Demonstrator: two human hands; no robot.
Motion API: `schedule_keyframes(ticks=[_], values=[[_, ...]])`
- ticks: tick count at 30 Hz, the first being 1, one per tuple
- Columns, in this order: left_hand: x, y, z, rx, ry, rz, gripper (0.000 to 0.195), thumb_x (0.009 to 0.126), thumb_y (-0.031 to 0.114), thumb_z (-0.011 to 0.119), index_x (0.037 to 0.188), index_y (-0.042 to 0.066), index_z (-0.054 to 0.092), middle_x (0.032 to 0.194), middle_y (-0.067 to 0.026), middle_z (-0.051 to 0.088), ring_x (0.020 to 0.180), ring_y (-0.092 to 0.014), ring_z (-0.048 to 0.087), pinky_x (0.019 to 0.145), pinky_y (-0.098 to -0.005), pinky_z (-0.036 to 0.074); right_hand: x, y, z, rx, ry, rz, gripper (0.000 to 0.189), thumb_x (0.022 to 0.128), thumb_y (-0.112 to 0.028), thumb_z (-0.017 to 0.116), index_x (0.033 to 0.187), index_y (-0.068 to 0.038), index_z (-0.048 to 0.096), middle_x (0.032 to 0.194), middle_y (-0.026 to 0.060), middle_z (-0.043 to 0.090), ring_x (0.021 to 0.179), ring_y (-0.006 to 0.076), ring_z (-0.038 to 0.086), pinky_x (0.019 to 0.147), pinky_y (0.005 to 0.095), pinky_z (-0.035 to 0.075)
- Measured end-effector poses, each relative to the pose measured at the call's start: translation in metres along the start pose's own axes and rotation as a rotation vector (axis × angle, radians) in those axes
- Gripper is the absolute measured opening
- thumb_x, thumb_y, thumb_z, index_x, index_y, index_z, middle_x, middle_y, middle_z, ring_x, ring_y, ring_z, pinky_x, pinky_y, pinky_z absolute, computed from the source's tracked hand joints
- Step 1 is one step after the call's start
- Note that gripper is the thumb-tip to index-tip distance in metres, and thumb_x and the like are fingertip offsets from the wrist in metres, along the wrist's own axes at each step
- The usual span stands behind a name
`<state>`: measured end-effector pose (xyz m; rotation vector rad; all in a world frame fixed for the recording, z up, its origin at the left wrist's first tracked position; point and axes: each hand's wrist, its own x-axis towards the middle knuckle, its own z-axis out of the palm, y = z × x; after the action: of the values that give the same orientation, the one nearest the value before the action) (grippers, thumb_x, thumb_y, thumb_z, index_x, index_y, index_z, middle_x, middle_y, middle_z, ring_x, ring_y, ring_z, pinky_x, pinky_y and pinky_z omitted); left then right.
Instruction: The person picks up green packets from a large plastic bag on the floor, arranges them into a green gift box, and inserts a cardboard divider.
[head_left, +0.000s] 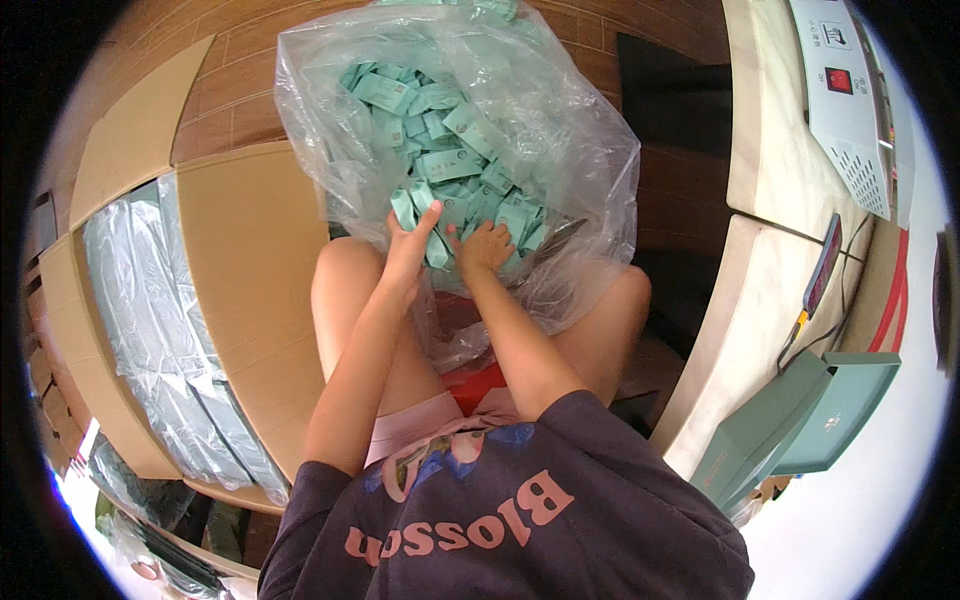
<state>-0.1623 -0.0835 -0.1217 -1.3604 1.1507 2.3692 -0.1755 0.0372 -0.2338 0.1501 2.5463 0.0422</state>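
Note:
A large clear plastic bag (592, 150) lies open before me, filled with many small pale green printed packets (448, 163). My left hand (409, 244) is at the near left of the pile, its thumb and fingers closed around several of the packets (412, 202), which stand upright side by side. Just to its right, my right hand (484, 247) rests palm down on the pile, fingers bent over loose packets; whether it grips one is hidden. The near edge of the bag hangs between my knees.
At left stands an open cardboard box (247, 300) holding plastic-wrapped grey-green items (150, 300). At right, a pale counter (765, 300) bears a machine with a red switch (838, 80), a phone (823, 266), a cable and an open green box (795, 420).

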Motion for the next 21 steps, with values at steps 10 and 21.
schedule_keyframes(ticks=[10, 21], values=[[-0.036, 0.01, -0.015, -0.184, -0.21, 0.044, 0.047, 0.091, 0.03, 0.061, 0.126, 0.011, 0.036, 0.104, -0.0088, 0.06, 0.089, -0.018, 0.06, 0.076, -0.0348, 0.051, 0.009, 0.037, -0.005, 0.303, 0.093, 0.121, 0.042, 0.079, -0.031, 0.057, 0.105, 0.001, 0.056, 0.108, 0.0174, 0.059, 0.1, 0.0351, 0.057, 0.084, 0.0468, 0.043], [-0.066, -0.004, -0.013, -0.044, -0.169, 0.226, 0.055, 0.089, 0.026, 0.063, 0.133, 0.01, 0.032, 0.12, -0.0063, 0.05, 0.103, -0.02, 0.056, 0.083, -0.0347, 0.049, -0.065, 0.055, -0.084, 1.117, -0.109, -0.155, 0.042, 0.096, -0.029, 0.035, 0.108, 0.005, 0.056, 0.104, 0.0171, 0.061, 0.095, 0.0262, 0.056, 0.085, 0.0383, 0.042]])
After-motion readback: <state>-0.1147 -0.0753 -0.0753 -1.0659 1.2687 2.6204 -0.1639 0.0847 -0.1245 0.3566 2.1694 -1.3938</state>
